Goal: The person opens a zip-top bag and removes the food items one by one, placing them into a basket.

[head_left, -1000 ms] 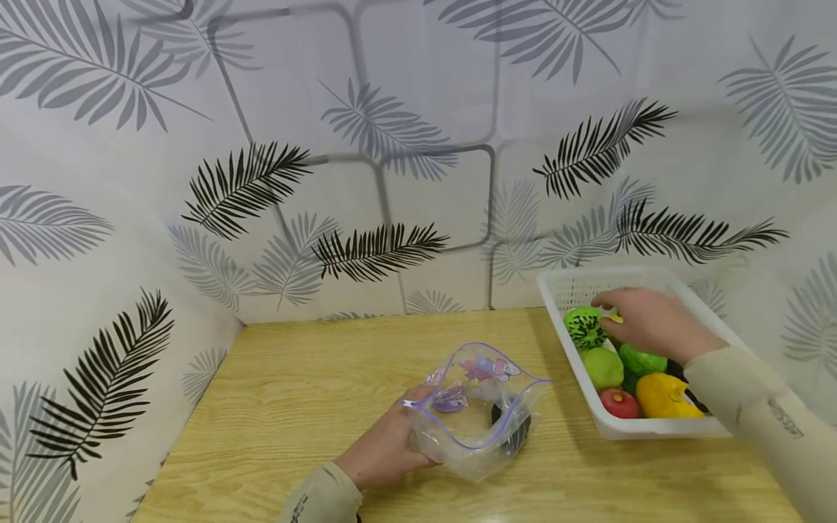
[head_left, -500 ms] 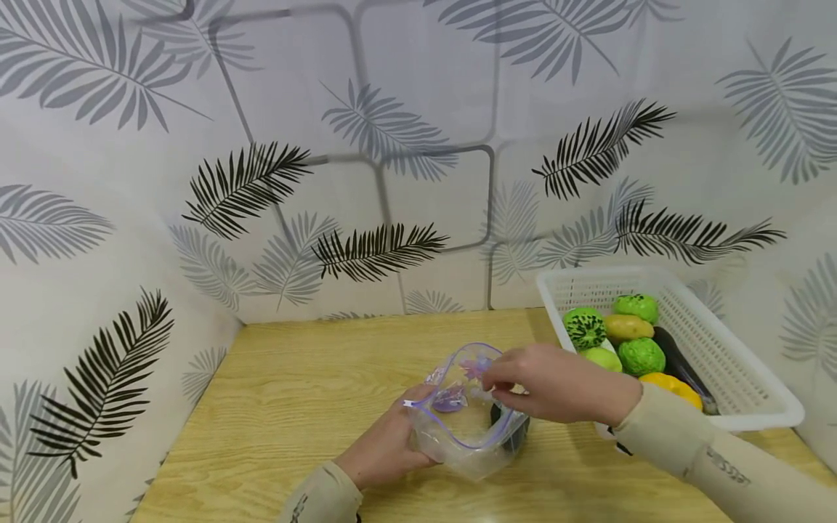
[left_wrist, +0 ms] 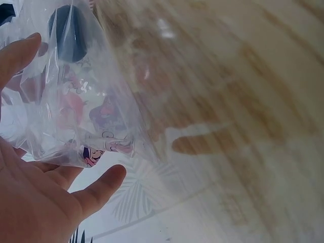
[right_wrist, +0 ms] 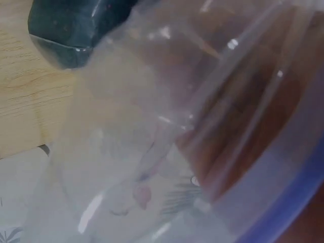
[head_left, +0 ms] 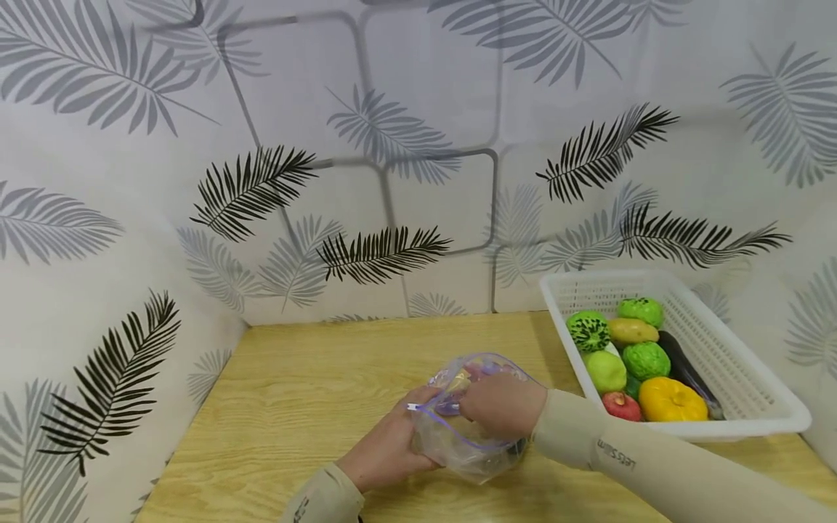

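A clear zip bag [head_left: 451,447] with a purple-blue zip rim and cartoon prints stands open-mouthed on the table. My left hand [head_left: 392,443] holds its left side, thumb on the near face and fingers behind, as the left wrist view shows. My right hand [head_left: 503,403] reaches down through the mouth, its fingers inside the bag. The plastic and the hand's back hide the fingertips, so I cannot tell whether they hold anything. A smooth, dark green rounded object [right_wrist: 76,30] lies in the bag's bottom; it also shows through the plastic in the left wrist view.
Right of the bag stands a white plastic basket [head_left: 758,385] with a yellow pumpkin [head_left: 673,399], an eggplant [head_left: 686,370], a potato [head_left: 633,331], a cabbage [head_left: 646,360], a red fruit [head_left: 621,407] and other green produce. A leaf-patterned curtain [head_left: 418,196] borders the wooden table [head_left: 294,392].
My right hand has left the basket, moved left over the bag and gone down into its mouth. The left hand keeps its hold on the bag.
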### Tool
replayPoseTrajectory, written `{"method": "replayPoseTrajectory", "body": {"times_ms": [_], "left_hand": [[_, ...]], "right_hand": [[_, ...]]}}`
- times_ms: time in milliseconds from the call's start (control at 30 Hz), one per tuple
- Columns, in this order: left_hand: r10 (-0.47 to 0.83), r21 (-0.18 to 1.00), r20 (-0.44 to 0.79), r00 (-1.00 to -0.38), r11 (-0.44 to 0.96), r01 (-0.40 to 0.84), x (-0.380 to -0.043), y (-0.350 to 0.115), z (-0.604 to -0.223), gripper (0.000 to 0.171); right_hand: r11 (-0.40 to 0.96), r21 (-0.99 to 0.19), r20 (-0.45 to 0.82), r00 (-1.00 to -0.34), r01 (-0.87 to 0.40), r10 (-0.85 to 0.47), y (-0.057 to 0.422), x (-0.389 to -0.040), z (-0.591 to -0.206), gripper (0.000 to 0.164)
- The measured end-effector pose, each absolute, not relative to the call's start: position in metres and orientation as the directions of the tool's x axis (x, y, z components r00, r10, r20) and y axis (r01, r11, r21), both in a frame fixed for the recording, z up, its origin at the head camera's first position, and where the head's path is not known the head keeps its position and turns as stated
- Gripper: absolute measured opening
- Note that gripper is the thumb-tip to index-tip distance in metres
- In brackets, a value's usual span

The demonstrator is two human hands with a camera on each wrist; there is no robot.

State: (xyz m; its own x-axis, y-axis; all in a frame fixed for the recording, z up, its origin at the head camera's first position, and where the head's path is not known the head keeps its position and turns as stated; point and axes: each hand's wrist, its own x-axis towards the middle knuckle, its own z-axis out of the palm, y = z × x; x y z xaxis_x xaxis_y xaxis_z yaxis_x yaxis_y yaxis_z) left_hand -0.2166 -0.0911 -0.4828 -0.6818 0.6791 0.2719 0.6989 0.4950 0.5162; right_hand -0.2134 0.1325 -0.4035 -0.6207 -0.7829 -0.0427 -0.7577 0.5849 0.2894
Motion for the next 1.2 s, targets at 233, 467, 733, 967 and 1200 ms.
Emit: {"method": "replayPoseTrajectory", "body": {"times_ms": [233,467,733,967,1200], "left_hand": [[0.678,0.473,0.264,-0.686,0.529,0.705,-0.217,-0.091,-0.481,0.097],[0.688,0.48,0.248,-0.682,0.524,0.704,-0.215,-0.09,-0.477,0.093],[0.701,0.486,0.24,-0.671,0.511,0.708,-0.213,-0.09,-0.479,0.09],[0.714,0.473,0.257,-0.651,0.495,0.729,-0.214,-0.089,-0.48,0.086],[0.715,0.479,0.234,-0.659,0.505,0.718,-0.212,-0.09,-0.478,0.083]], "right_hand": [[0.621,0.33,-0.097,-0.68,-0.711,-0.727,0.125,-0.212,-0.407,0.005],[0.666,0.35,-0.125,-0.737,-0.659,-0.664,0.12,-0.207,-0.405,0.004],[0.691,0.371,-0.224,-0.782,-0.62,-0.581,0.116,-0.2,-0.4,0.008],[0.714,0.384,-0.284,-0.81,-0.586,-0.512,0.112,-0.2,-0.401,0.011],[0.671,0.461,-0.311,-0.813,-0.581,-0.491,0.109,-0.199,-0.404,0.012]]}}
